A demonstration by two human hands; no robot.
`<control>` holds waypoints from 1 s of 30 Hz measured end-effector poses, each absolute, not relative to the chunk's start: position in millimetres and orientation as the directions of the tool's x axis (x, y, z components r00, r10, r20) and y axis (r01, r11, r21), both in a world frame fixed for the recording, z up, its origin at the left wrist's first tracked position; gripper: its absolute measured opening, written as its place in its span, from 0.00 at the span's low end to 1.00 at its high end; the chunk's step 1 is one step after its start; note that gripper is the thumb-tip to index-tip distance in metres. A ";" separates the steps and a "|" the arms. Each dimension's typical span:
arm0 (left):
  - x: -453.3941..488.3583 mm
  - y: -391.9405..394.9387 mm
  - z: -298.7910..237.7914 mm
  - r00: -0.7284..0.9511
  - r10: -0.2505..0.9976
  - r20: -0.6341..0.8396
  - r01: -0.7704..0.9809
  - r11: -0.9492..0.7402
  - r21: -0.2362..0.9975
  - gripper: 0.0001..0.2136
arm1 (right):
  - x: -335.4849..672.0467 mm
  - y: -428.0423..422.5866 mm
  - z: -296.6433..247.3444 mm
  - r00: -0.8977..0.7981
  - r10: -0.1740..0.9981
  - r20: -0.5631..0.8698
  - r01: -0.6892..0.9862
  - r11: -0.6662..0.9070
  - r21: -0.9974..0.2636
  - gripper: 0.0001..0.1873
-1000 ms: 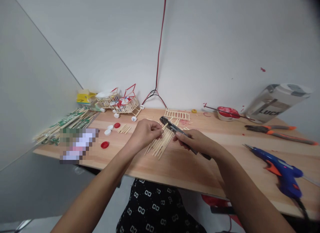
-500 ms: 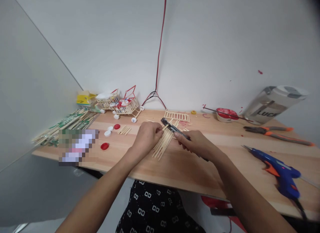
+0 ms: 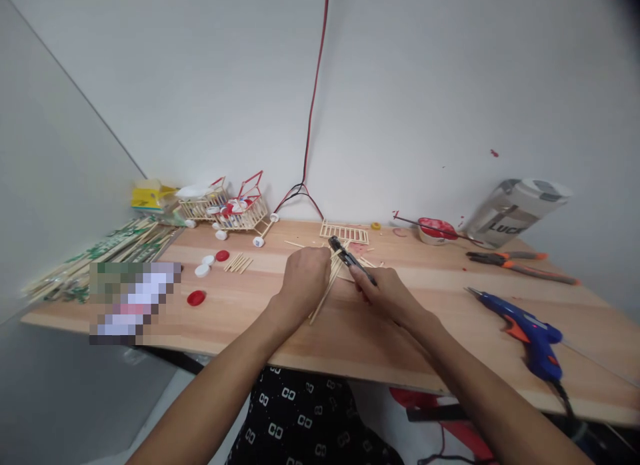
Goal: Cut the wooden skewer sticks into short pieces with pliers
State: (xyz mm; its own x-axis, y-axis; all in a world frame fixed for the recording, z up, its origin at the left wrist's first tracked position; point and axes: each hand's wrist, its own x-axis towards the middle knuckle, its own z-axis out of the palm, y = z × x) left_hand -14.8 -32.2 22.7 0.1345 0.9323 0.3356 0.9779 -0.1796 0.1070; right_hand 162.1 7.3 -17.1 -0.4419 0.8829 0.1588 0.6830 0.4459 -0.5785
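My right hand [image 3: 383, 292] is wrapped round the handles of a pair of pliers [image 3: 347, 254] with a dark head. The jaws point away to the left, just beside my left hand [image 3: 307, 275]. That hand is closed in a pinch on a thin wooden stick, largely hidden by the fingers, its end near the jaws. Beneath both hands, several long wooden sticks [image 3: 323, 298] lie on the table, partly covered by my left hand. Behind them is a small ladder-like stick panel [image 3: 345, 234]. A row of short cut sticks [image 3: 239, 263] lies to the left.
Two small stick carts [image 3: 245, 215] with bottle-cap wheels stand at the back left. Loose caps [image 3: 197, 298] and packed skewers [image 3: 105, 252] lie left. On the right are a red paint bowl [image 3: 436, 230], orange-handled pliers [image 3: 520, 262] and a blue glue gun [image 3: 523, 328].
The view has swung slightly right. My left hand has turned more back-up and now covers more of the long sticks. The pliers stay beside it, in my right hand.
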 end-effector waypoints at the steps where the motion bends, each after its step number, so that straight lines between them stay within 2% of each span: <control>1: -13.7 -31.3 22.9 0.137 0.930 0.340 0.979 -0.180 0.097 0.13 | 162.1 7.3 -17.9 -0.434 0.885 0.167 0.685 0.445 -0.577 0.32; 8: -10.2 -28.3 31.2 0.142 0.930 0.339 0.978 -0.184 0.095 0.12 | 162.5 9.7 -20.2 -0.371 0.904 0.213 0.691 0.422 -0.587 0.33; 15: -6.6 -33.4 34.8 0.141 0.923 0.357 0.975 -0.192 0.109 0.12 | 161.8 6.8 -26.4 -0.355 0.885 0.301 0.686 0.465 -0.560 0.32; 18: -8.6 -34.7 32.0 0.129 0.912 0.389 0.961 -0.211 0.178 0.11 | 160.0 5.5 -27.7 -0.342 0.881 0.328 0.679 0.473 -0.562 0.32; 20: -13.5 -33.3 29.0 0.098 0.904 0.416 0.910 -0.250 0.329 0.09 | 160.2 5.8 -28.8 -0.330 0.893 0.306 0.639 0.450 -0.624 0.32; 22: -21.3 -30.0 25.2 0.050 0.932 0.359 0.732 -0.279 0.622 0.06 | 161.9 7.6 -31.1 -0.290 0.924 0.250 0.550 0.374 -0.747 0.33; 24: -31.0 -25.9 20.5 0.064 0.981 0.183 0.371 -0.194 0.908 0.04 | 164.4 10.6 -34.9 -0.238 0.956 0.173 0.408 0.259 -0.876 0.33; 25: -35.9 -24.0 18.0 0.104 0.991 0.088 0.174 -0.106 0.979 0.05 | 165.6 12.3 -37.2 -0.221 0.965 0.139 0.329 0.208 -0.921 0.34; 27: -44.9 -21.7 13.1 0.192 0.981 -0.035 -0.115 0.058 0.992 0.09 | 167.2 15.3 -41.5 -0.212 0.972 0.096 0.203 0.140 -0.969 0.34; 30: -53.8 -21.7 7.5 0.252 0.963 -0.100 -0.273 0.170 0.947 0.09 | 167.2 18.0 -45.7 -0.223 0.972 0.080 0.129 0.111 -0.985 0.34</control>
State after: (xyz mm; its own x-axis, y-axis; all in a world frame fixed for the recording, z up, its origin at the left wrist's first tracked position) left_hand -53.8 -21.7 7.5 0.2519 0.9625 -0.1003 -0.2734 0.1702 0.9467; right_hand 167.2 18.0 -45.7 -0.2228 0.9715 0.0805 0.1290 0.1112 -0.9854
